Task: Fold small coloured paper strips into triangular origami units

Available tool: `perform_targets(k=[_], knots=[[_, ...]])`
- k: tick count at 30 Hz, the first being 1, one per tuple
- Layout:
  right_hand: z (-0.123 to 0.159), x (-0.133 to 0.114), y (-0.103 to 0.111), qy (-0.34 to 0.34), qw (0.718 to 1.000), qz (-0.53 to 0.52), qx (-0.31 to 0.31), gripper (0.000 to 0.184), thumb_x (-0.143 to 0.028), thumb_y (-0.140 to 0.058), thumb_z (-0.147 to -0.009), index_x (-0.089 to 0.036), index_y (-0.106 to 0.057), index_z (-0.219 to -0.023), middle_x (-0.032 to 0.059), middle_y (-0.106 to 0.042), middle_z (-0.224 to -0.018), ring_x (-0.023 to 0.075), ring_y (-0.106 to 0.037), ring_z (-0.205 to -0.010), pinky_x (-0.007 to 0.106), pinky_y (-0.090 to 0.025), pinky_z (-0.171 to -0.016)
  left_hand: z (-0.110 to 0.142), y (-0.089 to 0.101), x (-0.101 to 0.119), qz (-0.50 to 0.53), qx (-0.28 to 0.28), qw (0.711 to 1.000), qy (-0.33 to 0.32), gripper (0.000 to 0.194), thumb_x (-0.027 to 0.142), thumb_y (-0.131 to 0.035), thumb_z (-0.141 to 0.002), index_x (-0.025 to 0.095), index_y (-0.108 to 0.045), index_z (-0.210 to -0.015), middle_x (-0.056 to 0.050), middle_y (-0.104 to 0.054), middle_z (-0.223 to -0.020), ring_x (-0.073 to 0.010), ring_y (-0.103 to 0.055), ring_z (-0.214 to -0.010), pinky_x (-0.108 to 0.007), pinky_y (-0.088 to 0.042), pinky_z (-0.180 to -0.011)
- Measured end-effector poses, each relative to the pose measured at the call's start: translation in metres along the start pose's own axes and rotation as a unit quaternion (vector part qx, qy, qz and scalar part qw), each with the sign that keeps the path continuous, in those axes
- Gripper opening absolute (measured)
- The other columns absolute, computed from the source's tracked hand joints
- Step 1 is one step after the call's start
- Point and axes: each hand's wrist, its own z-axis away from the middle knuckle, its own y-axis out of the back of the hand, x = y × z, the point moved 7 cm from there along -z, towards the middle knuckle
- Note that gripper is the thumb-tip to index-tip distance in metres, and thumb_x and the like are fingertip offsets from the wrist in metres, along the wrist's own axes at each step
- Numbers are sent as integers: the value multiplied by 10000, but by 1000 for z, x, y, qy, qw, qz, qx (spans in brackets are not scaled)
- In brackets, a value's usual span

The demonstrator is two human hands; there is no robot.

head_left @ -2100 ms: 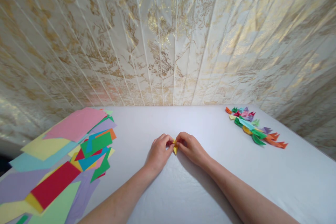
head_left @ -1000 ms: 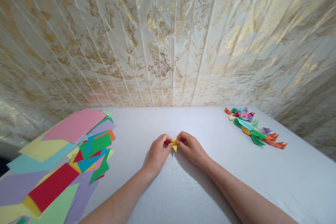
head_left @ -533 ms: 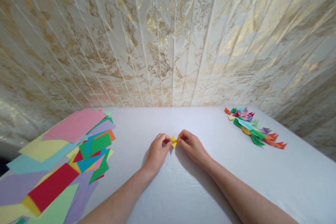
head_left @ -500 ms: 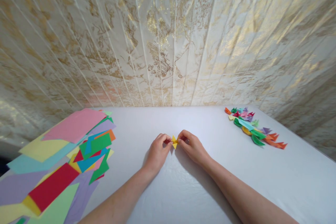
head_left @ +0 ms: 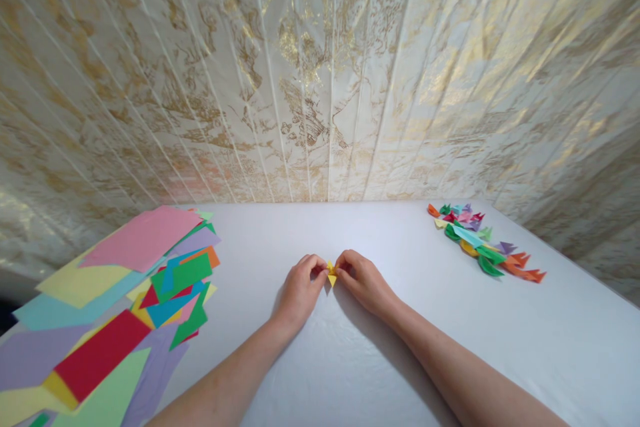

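A small folded yellow paper piece (head_left: 331, 274) is pinched between my two hands at the middle of the white table (head_left: 350, 373). My left hand (head_left: 301, 292) grips its left side with thumb and fingertips. Its right side is held the same way by my right hand (head_left: 364, 281). The piece sits just above the table surface, pointed end down. Most of it is hidden by my fingers.
A spread of coloured paper sheets and cut rectangles (head_left: 115, 300) covers the table's left side. A heap of small folded paper pieces (head_left: 480, 243) in several colours lies at the back right. A cream and gold wall (head_left: 320, 80) rises behind the table.
My hands have closed in on the yellow piece again after pulling it slightly apart half a second ago. Less of the paper shows now.
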Motion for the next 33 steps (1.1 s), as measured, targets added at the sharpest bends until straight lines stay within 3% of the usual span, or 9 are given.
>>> perform_targets(k=[6, 16, 27, 33], knots=[[-1, 3, 3, -16, 1000, -19, 12, 99, -124, -501, -808, -188, -572, -782, -11, -590, -742, 133, -534, -696, 247, -390, -661, -1, 3, -1, 13, 19, 1000, 3, 89, 165, -532, -818, 203, -574, -750, 10, -613, -808, -145, -583, -768, -261, -441, -741], [1, -2, -2, 4, 1000, -19, -2, 98, -135, -525, -828, -188, -592, -781, -4, -606, -762, 136, -554, -710, 248, -404, -671, 2, 0, 1, -28, -8, 999, -19, 86, 154, -550, -813, 214, -595, -769, 6, -628, -828, -156, -585, -798, -270, -441, -761], [-1, 4, 7, -18, 999, -19, 24, 102, -137, -488, -801, -197, -566, -773, -16, -586, -721, 137, -527, -679, 250, -398, -655, -1, 5, -2, 30, 41, 999, 18, 85, 167, -524, -805, 202, -560, -737, 16, -603, -775, -140, -573, -753, -253, -435, -734], [-1, 0, 5, -9, 999, -34, 16, 90, -142, -503, -804, -193, -565, -765, -11, -590, -745, 141, -542, -708, 254, -406, -675, 0, 2, -1, 13, 17, 1000, -10, 79, 174, -532, -813, 207, -582, -760, 9, -612, -817, -145, -579, -778, -257, -434, -744]])
